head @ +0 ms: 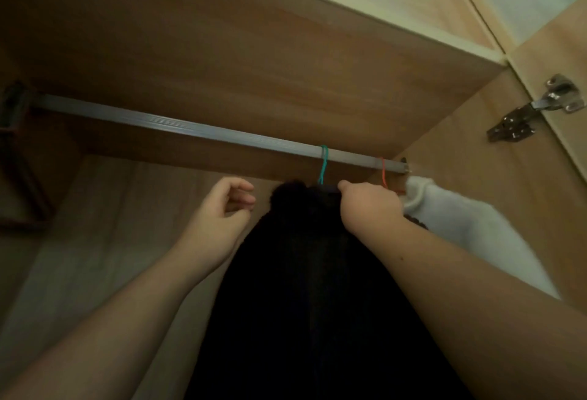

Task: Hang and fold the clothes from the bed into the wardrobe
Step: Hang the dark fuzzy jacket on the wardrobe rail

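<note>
Right hand (pixel 370 206) is gripping the black garment (pixel 317 272) on its green hanger (pixel 323 164), left hand (pixel 222 209) is hovering loosely curled and empty; tugging risks unhooking it from the rail (pixel 190 128).

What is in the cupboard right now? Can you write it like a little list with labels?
place: inside a wooden wardrobe
rail: grey metal hanging rail
hooks on rail: teal hanger hook, red hanger hook
clothes: black fuzzy garment under the teal hook, white fluffy garment at the right end
left hand: open, beside the black garment, holding nothing
right hand: closed on the black garment's top
</note>
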The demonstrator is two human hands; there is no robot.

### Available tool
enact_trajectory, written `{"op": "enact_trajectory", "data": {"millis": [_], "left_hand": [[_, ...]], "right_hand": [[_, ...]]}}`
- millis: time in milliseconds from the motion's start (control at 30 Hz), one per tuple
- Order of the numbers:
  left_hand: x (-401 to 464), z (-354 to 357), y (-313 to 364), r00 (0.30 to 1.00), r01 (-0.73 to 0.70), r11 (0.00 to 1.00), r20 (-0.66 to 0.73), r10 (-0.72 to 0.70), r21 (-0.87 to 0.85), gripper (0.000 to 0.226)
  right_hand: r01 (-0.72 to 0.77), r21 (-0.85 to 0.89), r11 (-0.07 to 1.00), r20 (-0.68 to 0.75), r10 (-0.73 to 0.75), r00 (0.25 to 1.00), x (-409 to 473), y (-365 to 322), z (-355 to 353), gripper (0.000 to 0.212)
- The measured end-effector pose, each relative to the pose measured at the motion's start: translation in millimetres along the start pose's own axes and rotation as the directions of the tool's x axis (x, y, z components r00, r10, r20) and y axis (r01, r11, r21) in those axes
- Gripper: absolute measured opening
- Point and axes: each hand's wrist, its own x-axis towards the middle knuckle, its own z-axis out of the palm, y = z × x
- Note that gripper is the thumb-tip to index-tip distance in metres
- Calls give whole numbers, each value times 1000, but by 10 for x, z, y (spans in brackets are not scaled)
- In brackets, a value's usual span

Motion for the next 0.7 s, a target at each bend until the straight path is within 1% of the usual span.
{"op": "enact_trajectory", "data": {"millis": [100,133,167,300,333,400,500,567,700], "left_hand": [[-32,41,194,998,23,998,-49,-26,-53,39],[-54,70,273,998,28,997,-53,-31,-67,39],[-82,100,358,998,32,997,-50,-36,-71,39],[-292,207,686,998,62,997,-21,-63,-46,36],[-365,230,756,997,75,996,-23,-76,-44,36],[-529,280,879,994,105,994,-23,-106,-38,35],[-794,333,1058,987,160,987,-1,-160,10,32],[-952,336,1197,981,192,981,-6,-191,25,32],[-1289,299,1462,956,294,955,-36,-292,47,30]], "right_hand": [[39,14,999,-67,-38,997,-132,55,-94,43],[47,27,999,-73,-45,996,-187,76,-126,42],[57,33,998,-76,-54,996,-245,102,-154,45],[114,6,993,-49,-114,992,-573,228,-228,72],[126,9,992,-40,-126,991,-654,265,-236,75],[152,35,988,-48,-150,987,-802,355,-245,72],[174,124,977,-84,-165,983,-1000,510,-254,63],[156,231,960,-80,-141,987,-1154,600,-243,59],[148,460,876,-106,-112,988,-1646,732,-174,62]]}}
